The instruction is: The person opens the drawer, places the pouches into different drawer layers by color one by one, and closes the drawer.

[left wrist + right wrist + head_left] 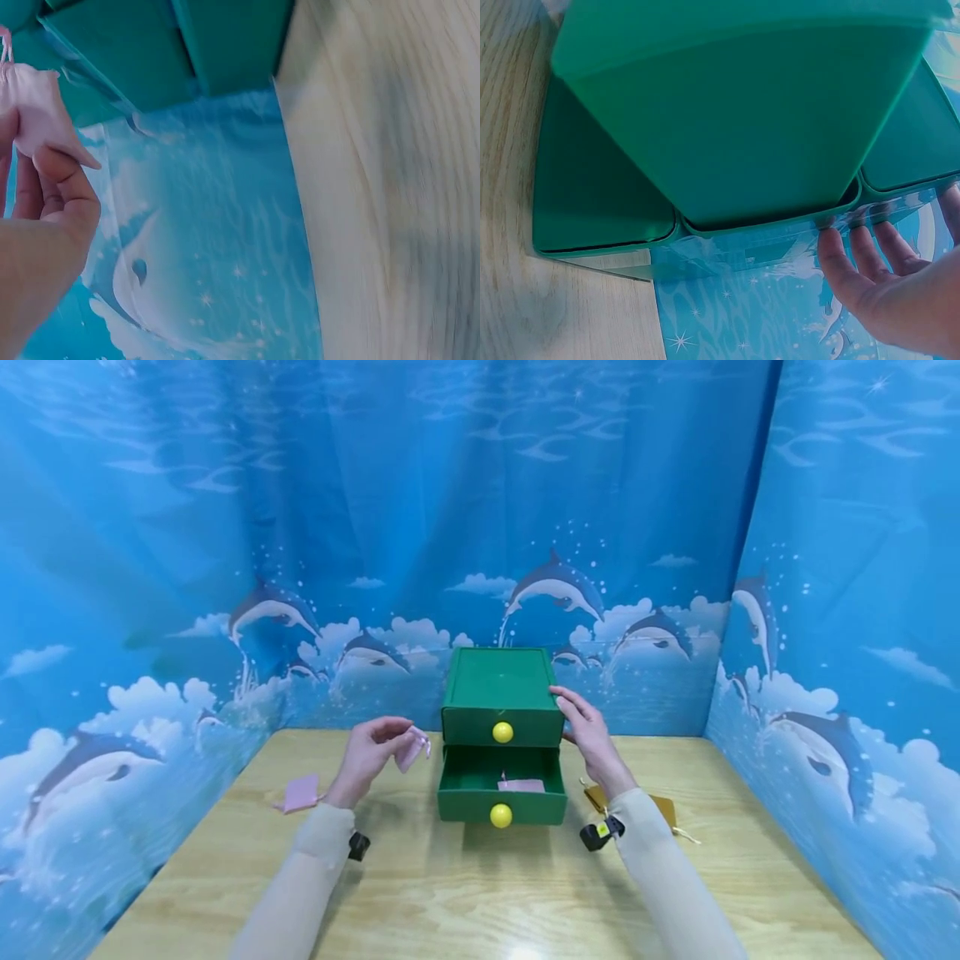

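Observation:
A small pink drawstring pouch (pixel 408 752) is pinched between the thumb and fingers of my left hand (pixel 365 756), left of the green drawer cabinet (pixel 501 681). Its gathered top and cord show in the left wrist view, where the pouch (pixel 41 112) hangs above the fingertips. The cabinet's middle drawer (pixel 465 807) is pulled out, and another pink pouch (pixel 522 786) lies inside it. Against the cabinet's right side rests my right hand (pixel 588 739), fingers extended; the right wrist view shows its fingertips (pixel 832 244) at the cabinet's edge beside the pulled-out drawer.
One more pink pouch (pixel 302 792) lies on the wooden table (pixel 420 893) at left. Mustard-yellow pouches (pixel 664 810) lie on the right, partly hidden under my right forearm. Yellow round knobs (pixel 502 732) stick out from the drawer fronts. A dolphin-print curtain (pixel 360 543) surrounds the table.

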